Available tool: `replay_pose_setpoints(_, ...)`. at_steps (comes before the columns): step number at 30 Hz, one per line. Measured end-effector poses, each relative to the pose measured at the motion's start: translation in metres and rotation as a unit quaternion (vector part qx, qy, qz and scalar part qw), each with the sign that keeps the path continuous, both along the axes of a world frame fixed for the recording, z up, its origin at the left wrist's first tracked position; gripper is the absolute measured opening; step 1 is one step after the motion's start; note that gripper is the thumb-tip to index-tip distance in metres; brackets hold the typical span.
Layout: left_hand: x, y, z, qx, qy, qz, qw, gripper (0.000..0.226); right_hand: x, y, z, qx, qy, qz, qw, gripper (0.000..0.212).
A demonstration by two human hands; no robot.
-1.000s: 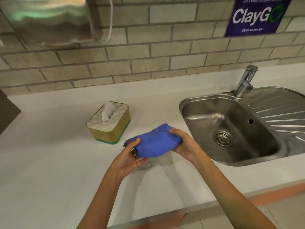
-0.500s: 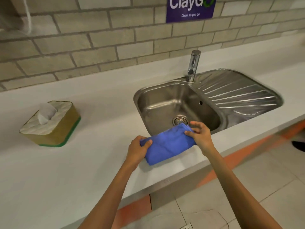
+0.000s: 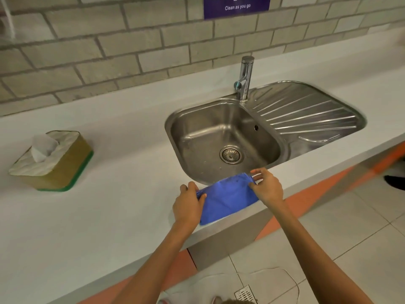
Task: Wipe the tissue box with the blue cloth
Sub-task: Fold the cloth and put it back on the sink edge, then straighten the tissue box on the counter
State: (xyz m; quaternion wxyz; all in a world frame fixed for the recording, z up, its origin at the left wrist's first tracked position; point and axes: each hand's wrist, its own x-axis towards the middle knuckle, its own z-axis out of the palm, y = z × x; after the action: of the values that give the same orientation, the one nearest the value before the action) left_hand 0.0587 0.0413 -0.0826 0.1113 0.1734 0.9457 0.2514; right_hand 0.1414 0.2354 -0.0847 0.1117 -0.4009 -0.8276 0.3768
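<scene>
My left hand and right hand pinch opposite ends of blue cloth, near counter edge, just before sink. Tissue box far left, well apart. Brick wall behind; tiled floor below.
</scene>
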Motion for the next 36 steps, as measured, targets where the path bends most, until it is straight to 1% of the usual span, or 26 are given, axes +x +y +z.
replay_pose_setpoints(1,0.000,-0.001,-0.001,-0.018,0.016,0.001,1.000,0.035,0.000,-0.001,0.000,0.016,0.001,0.006,1.000,0.033)
replay_pose_setpoints(3,-0.001,-0.004,-0.003,-0.025,0.042,0.003,0.999,0.039,-0.003,-0.002,0.003,0.043,0.000,0.016,0.999,0.031)
replay_pose_setpoints(9,-0.012,-0.009,0.001,0.020,0.057,0.028,0.998,0.044,-0.021,-0.018,0.018,0.055,0.008,0.043,0.998,0.031)
replay_pose_setpoints(11,-0.019,-0.012,0.006,0.046,0.044,0.042,0.997,0.043,-0.031,-0.027,0.024,0.047,0.029,0.059,0.997,0.030)
replay_pose_setpoints(13,-0.028,-0.017,0.012,0.087,0.010,0.060,0.994,0.041,-0.044,-0.037,0.029,0.032,0.054,0.080,0.995,0.029)
replay_pose_setpoints(17,-0.050,-0.037,0.026,0.168,-0.054,0.114,0.978,0.040,-0.079,-0.067,0.042,-0.037,0.087,0.117,0.989,0.028)
replay_pose_setpoints(20,-0.068,-0.064,0.037,0.233,-0.087,0.161,0.955,0.039,-0.109,-0.097,0.051,-0.077,0.118,0.151,0.978,0.026)
replay_pose_setpoints(23,-0.086,-0.099,0.049,0.314,-0.116,0.216,0.917,0.034,-0.141,-0.131,0.059,-0.103,0.127,0.196,0.967,0.027)
replay_pose_setpoints(28,-0.116,-0.164,0.062,0.412,-0.124,0.308,0.848,0.025,-0.194,-0.187,0.065,-0.141,0.102,0.264,0.949,0.033)
replay_pose_setpoints(31,-0.133,-0.200,0.064,0.435,-0.118,0.356,0.819,0.024,-0.220,-0.218,0.067,-0.159,0.090,0.279,0.943,0.038)
replay_pose_setpoints(34,-0.149,-0.230,0.062,0.442,-0.116,0.395,0.797,0.035,-0.244,-0.244,0.066,-0.172,0.077,0.285,0.940,0.041)
replay_pose_setpoints(36,-0.158,-0.245,0.058,0.450,-0.126,0.415,0.781,0.037,-0.259,-0.259,0.064,-0.187,0.072,0.284,0.938,0.042)
